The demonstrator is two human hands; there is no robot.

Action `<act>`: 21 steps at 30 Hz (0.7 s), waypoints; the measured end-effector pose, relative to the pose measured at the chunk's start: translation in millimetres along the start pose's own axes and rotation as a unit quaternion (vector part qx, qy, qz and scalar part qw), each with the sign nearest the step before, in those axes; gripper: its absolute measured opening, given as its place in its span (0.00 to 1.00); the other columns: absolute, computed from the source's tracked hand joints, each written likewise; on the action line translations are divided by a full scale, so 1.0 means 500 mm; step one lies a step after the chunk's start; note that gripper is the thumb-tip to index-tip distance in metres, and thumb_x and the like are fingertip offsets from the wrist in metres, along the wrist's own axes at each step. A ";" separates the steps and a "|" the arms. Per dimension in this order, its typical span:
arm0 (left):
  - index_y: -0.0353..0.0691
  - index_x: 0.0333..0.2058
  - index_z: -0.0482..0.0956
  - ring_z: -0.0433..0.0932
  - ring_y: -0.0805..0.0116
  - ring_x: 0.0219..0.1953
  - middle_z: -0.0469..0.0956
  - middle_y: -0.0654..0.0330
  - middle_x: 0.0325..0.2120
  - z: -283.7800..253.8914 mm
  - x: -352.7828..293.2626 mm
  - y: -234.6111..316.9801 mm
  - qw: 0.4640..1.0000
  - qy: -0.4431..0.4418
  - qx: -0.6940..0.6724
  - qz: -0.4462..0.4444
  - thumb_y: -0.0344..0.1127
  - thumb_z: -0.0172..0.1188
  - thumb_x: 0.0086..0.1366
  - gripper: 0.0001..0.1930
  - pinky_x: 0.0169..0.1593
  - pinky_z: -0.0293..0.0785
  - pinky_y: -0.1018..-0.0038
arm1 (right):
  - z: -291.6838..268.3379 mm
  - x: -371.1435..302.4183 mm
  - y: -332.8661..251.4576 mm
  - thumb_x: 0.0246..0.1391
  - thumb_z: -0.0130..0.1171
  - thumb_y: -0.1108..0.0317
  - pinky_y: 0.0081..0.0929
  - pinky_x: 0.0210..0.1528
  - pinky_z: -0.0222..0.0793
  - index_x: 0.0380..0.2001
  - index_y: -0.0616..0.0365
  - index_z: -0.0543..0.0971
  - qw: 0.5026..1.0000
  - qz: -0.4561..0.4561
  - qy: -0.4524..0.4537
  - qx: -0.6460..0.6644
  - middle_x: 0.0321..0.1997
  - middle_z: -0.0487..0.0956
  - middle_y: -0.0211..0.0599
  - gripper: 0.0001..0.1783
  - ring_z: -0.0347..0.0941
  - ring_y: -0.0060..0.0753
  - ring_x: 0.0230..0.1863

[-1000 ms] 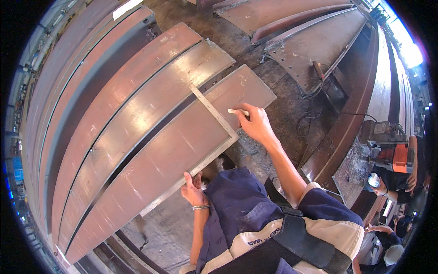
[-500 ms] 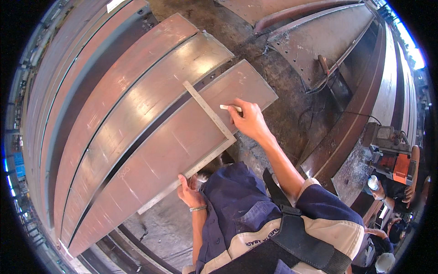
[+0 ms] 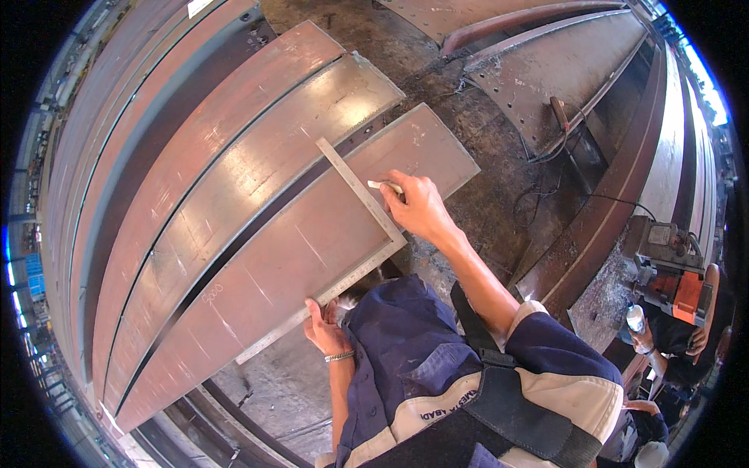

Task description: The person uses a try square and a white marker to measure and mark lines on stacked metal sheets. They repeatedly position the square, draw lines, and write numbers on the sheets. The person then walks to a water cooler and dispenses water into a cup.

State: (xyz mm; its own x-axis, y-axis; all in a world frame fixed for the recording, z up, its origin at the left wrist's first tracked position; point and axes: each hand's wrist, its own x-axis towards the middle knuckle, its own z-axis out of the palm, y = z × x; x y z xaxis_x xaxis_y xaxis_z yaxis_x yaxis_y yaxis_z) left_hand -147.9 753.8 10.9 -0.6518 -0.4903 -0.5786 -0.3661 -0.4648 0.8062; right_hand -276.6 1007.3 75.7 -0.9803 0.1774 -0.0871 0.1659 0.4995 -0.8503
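Observation:
A flat metal square (image 3: 360, 192) lies on the nearest steel plate (image 3: 273, 261), one leg across its face and the other along its near edge. My left hand (image 3: 328, 332) grips the leg along that edge, thumb on top and fingers underneath. Pinched in my right hand (image 3: 419, 206) is a white chalk stick (image 3: 384, 186), its tip close to the right side of the crosswise leg. Whether the tip touches the plate I cannot tell. Several thin white lines and some chalk writing mark the plate left of the square.
More long steel beams (image 3: 257, 187) lie side by side beyond the plate. Right of me, an orange and grey machine (image 3: 679, 277) stands on a beam amid metal shavings. A co-worker's hand (image 3: 644, 340) holds a bottle there. A cable and a clamp-like tool (image 3: 559, 111) are at the far right.
My right hand has moved a little left, bringing the chalk nearer the square's crosswise leg. My left hand and the square stay in place. The co-worker's bottle has shifted slightly.

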 end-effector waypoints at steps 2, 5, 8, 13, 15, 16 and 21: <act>0.28 0.39 0.77 0.83 0.67 0.31 0.81 0.54 0.34 -0.002 0.001 -0.002 1.000 -0.004 -0.004 0.008 0.45 0.60 0.68 0.20 0.36 0.82 0.77 | 0.012 0.004 0.003 0.58 0.55 0.65 0.51 0.35 0.72 0.36 0.60 0.79 0.999 -0.015 0.002 -0.040 0.25 0.78 0.57 0.10 0.76 0.62 0.31; 0.28 0.39 0.77 0.82 0.67 0.31 0.81 0.53 0.34 -0.005 0.002 -0.004 1.000 -0.008 -0.016 0.017 0.44 0.60 0.68 0.19 0.37 0.82 0.77 | 0.037 0.015 0.003 0.60 0.54 0.67 0.49 0.32 0.70 0.37 0.62 0.78 0.994 -0.068 0.016 -0.087 0.24 0.77 0.55 0.09 0.75 0.62 0.29; 0.28 0.38 0.77 0.82 0.66 0.31 0.81 0.53 0.34 -0.006 0.002 -0.003 1.000 -0.010 -0.013 0.013 0.44 0.61 0.68 0.19 0.37 0.82 0.76 | 0.059 0.030 -0.001 0.59 0.53 0.68 0.52 0.32 0.69 0.35 0.62 0.75 0.992 -0.083 0.037 -0.084 0.25 0.77 0.56 0.08 0.74 0.63 0.30; 0.27 0.38 0.77 0.83 0.65 0.31 0.81 0.52 0.33 -0.001 -0.001 0.002 1.000 -0.012 -0.012 0.017 0.45 0.61 0.68 0.20 0.37 0.82 0.75 | 0.080 0.050 -0.005 0.59 0.53 0.68 0.52 0.33 0.69 0.36 0.62 0.75 0.990 -0.101 0.035 -0.087 0.26 0.77 0.56 0.08 0.74 0.63 0.31; 0.27 0.39 0.77 0.83 0.64 0.31 0.81 0.52 0.33 0.002 -0.003 0.001 1.000 -0.003 -0.017 0.022 0.45 0.62 0.67 0.20 0.37 0.82 0.74 | 0.086 0.057 -0.007 0.59 0.52 0.68 0.53 0.33 0.69 0.35 0.63 0.74 0.988 -0.124 0.042 -0.086 0.25 0.77 0.56 0.08 0.74 0.63 0.31; 0.27 0.39 0.77 0.83 0.64 0.31 0.81 0.52 0.33 0.004 -0.005 0.001 0.999 -0.008 -0.027 0.028 0.45 0.62 0.67 0.20 0.37 0.82 0.74 | 0.086 0.061 -0.008 0.59 0.52 0.68 0.54 0.33 0.69 0.35 0.63 0.74 0.986 -0.131 0.043 -0.091 0.25 0.77 0.56 0.08 0.74 0.63 0.30; 0.28 0.37 0.76 0.82 0.64 0.31 0.81 0.53 0.32 0.004 -0.006 0.003 1.000 0.001 -0.014 0.013 0.45 0.62 0.67 0.20 0.39 0.83 0.73 | 0.041 0.021 -0.015 0.57 0.52 0.68 0.55 0.33 0.68 0.30 0.65 0.74 0.978 -0.110 -0.040 -0.174 0.22 0.75 0.58 0.09 0.73 0.65 0.29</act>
State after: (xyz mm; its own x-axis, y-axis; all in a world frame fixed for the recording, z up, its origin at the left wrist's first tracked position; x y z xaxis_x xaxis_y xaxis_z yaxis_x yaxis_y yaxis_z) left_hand -147.9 756.1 14.1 -0.6597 -0.5040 -0.5574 -0.3298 -0.4724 0.8174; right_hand -290.3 988.0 70.8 -0.9993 -0.0263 0.0255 -0.0365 0.7785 -0.6266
